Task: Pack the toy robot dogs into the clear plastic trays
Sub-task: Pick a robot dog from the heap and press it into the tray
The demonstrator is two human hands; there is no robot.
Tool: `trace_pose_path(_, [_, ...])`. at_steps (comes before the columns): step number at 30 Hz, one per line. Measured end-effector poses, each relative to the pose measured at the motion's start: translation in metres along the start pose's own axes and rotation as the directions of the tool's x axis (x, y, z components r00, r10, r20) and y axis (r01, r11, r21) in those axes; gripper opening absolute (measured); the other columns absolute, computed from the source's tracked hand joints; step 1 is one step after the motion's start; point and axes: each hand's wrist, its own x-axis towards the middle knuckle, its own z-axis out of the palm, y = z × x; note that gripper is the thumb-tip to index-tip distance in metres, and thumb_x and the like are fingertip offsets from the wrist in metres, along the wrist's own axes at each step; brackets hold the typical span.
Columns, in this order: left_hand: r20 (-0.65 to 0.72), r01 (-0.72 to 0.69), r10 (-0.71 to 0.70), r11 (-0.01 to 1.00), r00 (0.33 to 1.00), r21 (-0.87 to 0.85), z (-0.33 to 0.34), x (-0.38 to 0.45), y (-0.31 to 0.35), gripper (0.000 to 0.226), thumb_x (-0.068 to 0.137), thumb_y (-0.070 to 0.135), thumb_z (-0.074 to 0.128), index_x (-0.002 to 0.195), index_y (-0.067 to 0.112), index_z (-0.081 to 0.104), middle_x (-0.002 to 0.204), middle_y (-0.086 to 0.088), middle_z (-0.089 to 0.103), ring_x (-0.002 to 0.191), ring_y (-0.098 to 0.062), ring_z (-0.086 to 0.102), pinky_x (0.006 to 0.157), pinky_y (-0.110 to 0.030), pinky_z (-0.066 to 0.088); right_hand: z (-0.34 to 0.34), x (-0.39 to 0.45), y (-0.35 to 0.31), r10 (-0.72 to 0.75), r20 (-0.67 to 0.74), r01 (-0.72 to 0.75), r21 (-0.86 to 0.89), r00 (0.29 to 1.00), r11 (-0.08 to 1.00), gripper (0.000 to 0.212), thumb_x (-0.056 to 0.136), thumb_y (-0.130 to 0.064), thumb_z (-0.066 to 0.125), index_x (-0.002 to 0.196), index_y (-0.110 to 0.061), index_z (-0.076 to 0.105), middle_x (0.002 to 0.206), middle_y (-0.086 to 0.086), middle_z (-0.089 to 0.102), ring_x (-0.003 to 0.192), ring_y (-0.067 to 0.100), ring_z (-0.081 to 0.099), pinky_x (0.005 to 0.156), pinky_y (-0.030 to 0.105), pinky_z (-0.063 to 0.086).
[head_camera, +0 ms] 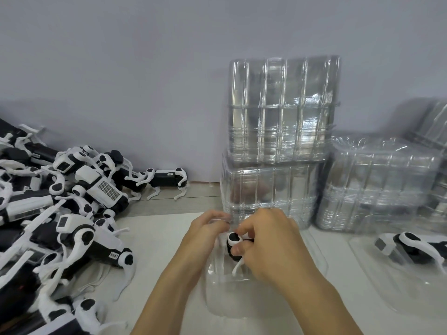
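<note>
A black-and-white toy robot dog point(234, 247) sits over a clear plastic tray point(225, 293) in front of me. My right hand point(268, 243) grips the dog from above, thumb and fingers curled round its body, hiding most of it. My left hand point(208, 228) holds the tray's far left edge beside the dog. One white leg hangs down into the tray. A second clear tray point(377, 284) at the right holds another toy dog point(416, 250).
A large heap of toy robot dogs point(60, 213) covers the left side of the table. Stacks of empty clear trays point(283, 112) stand against the wall behind my hands, with more stacks point(379, 182) at the right.
</note>
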Motion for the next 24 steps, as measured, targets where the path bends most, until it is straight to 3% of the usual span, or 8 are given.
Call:
trace_pose_path(3, [0.091, -0.024, 0.025, 1.000, 0.996, -0.006, -0.007, 0.000, -0.002, 0.045, 0.060, 0.045, 0.081, 0.101, 0.028, 0.072, 0.111, -0.005, 0.072, 0.115, -0.033, 0.064, 0.110, -0.057, 0.042, 0.001, 0.002, 0.003, -0.004, 0.005, 0.004, 0.018, 1.000, 1.000, 0.030, 0.077, -0.033, 0.081, 0.057, -0.021, 0.061, 0.055, -0.008, 0.047, 0.066, 0.010, 0.047, 0.072, 0.029, 0.035])
trace_pose_path(6, [0.086, -0.062, 0.061, 0.998, 0.994, 0.017, -0.008, 0.001, -0.005, 0.046, 0.065, 0.038, 0.082, 0.106, 0.022, 0.071, 0.111, -0.007, 0.072, 0.112, -0.029, 0.065, 0.108, -0.049, 0.045, 0.002, 0.005, 0.008, -0.014, 0.010, 0.014, 0.023, 1.000, 1.000, 0.047, 0.075, -0.033, 0.083, 0.045, -0.023, 0.047, 0.053, -0.005, 0.042, 0.059, 0.009, 0.042, 0.063, 0.025, 0.033])
trace_pose_path(9, [0.073, -0.066, 0.065, 0.998, 0.995, 0.010, -0.008, 0.002, -0.006, 0.046, 0.065, 0.032, 0.080, 0.108, 0.019, 0.070, 0.113, -0.010, 0.071, 0.111, -0.028, 0.066, 0.106, -0.046, 0.047, -0.001, 0.005, 0.012, -0.032, 0.029, 0.030, 0.058, 0.999, 0.998, 0.044, 0.076, -0.035, 0.083, 0.044, -0.032, 0.053, 0.060, -0.003, 0.048, 0.062, 0.009, 0.045, 0.054, 0.018, 0.030])
trace_pose_path(14, [0.039, -0.064, 0.064, 0.998, 0.997, -0.003, -0.009, 0.006, -0.008, 0.026, 0.079, 0.013, 0.083, 0.103, 0.019, 0.073, 0.103, -0.005, 0.076, 0.104, -0.027, 0.069, 0.099, -0.039, 0.049, -0.022, 0.004, 0.023, -0.057, 0.086, 0.040, 0.194, 0.995, 0.980, 0.005, 0.082, -0.030, 0.081, 0.081, -0.032, 0.077, 0.088, -0.005, 0.062, 0.080, 0.005, 0.054, 0.063, 0.013, 0.040])
trace_pose_path(16, [0.029, -0.065, 0.065, 0.998, 0.997, -0.001, -0.009, 0.007, -0.009, 0.025, 0.079, 0.014, 0.083, 0.101, 0.021, 0.074, 0.101, -0.002, 0.077, 0.106, -0.025, 0.069, 0.100, -0.037, 0.048, -0.038, 0.003, 0.039, 0.022, 0.054, -0.032, 0.203, 0.998, 0.979, 0.020, 0.082, -0.032, 0.082, 0.099, -0.038, 0.076, 0.103, -0.015, 0.060, 0.087, -0.002, 0.053, 0.067, 0.009, 0.034])
trace_pose_path(17, [0.027, -0.067, 0.067, 0.998, 0.997, 0.000, -0.009, 0.008, -0.010, 0.026, 0.077, 0.018, 0.085, 0.100, 0.023, 0.075, 0.101, -0.001, 0.076, 0.107, -0.024, 0.069, 0.101, -0.037, 0.047, -0.046, 0.002, 0.047, 0.061, 0.055, -0.070, 0.196, 0.997, 0.978, 0.021, 0.080, -0.034, 0.083, 0.099, -0.041, 0.074, 0.104, -0.018, 0.058, 0.089, -0.005, 0.051, 0.068, 0.008, 0.032])
trace_pose_path(21, [0.030, -0.070, 0.070, 0.998, 0.997, -0.008, -0.009, 0.008, -0.010, 0.028, 0.073, 0.023, 0.086, 0.099, 0.026, 0.075, 0.101, 0.001, 0.076, 0.106, -0.022, 0.069, 0.095, -0.033, 0.047, -0.068, -0.006, 0.068, 0.162, 0.159, -0.188, 0.166, 0.974, 0.968, 0.024, 0.073, -0.046, 0.085, 0.092, -0.042, 0.072, 0.096, -0.016, 0.062, 0.088, -0.002, 0.055, 0.073, 0.020, 0.040])
trace_pose_path(24, [0.036, -0.070, 0.070, 0.998, 0.997, -0.007, -0.009, 0.008, -0.010, 0.021, 0.083, 0.017, 0.081, 0.101, 0.025, 0.074, 0.099, 0.002, 0.077, 0.102, -0.019, 0.070, 0.088, -0.029, 0.045, -0.070, -0.007, 0.068, 0.183, 0.216, -0.214, 0.132, 0.959, 0.968, 0.018, 0.070, -0.051, 0.085, 0.081, -0.041, 0.075, 0.077, -0.007, 0.067, 0.067, -0.001, 0.060, 0.057, 0.013, 0.043])
